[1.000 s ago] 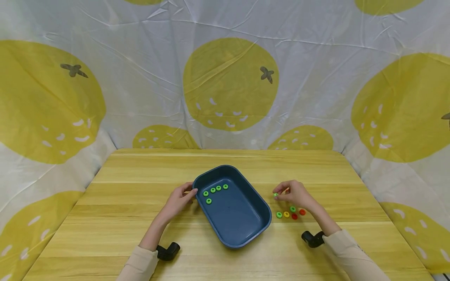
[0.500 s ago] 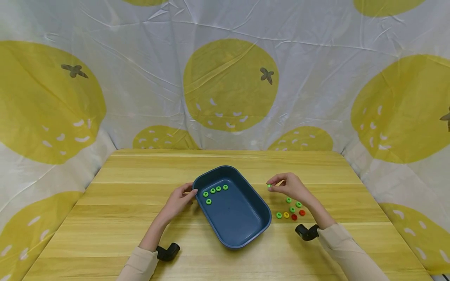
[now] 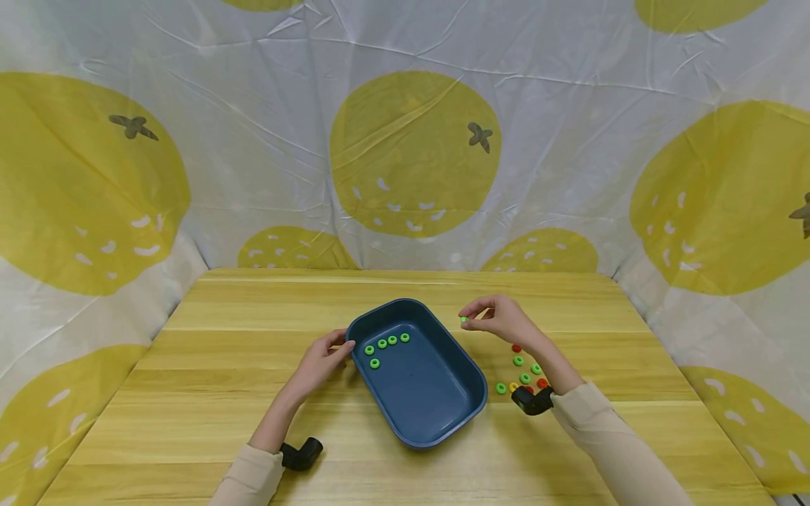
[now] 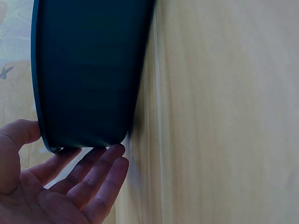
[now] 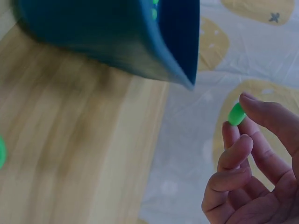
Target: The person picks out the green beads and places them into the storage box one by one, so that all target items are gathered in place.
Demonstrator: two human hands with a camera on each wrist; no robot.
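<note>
A dark blue basin [image 3: 418,393] rests on the wooden table with several small green rings [image 3: 382,344] inside, toward its far left end. My left hand [image 3: 325,362] holds the basin's far left corner, thumb at the rim and fingers against the outer wall [image 4: 88,93]. Beyond the basin's right side, my right hand [image 3: 500,320] pinches another green ring [image 5: 237,114] between thumb and fingertips, raised near the rim. Loose rings lie on the table below the right forearm: green [image 3: 518,360], red [image 3: 517,348] and yellow [image 3: 513,387], some partly covered by the wrist camera.
The wooden table [image 3: 190,393] extends on all sides of the basin. Behind it hangs a pale cloth [image 3: 285,154] printed with yellow fruit. A black wrist camera [image 3: 531,400] on the right arm overlaps the loose rings; another camera [image 3: 302,454] sits on the left wrist.
My right hand has moved left and away from me, carrying the green ring from the loose rings toward the basin's far right side. My left hand and the basin stay in place.
</note>
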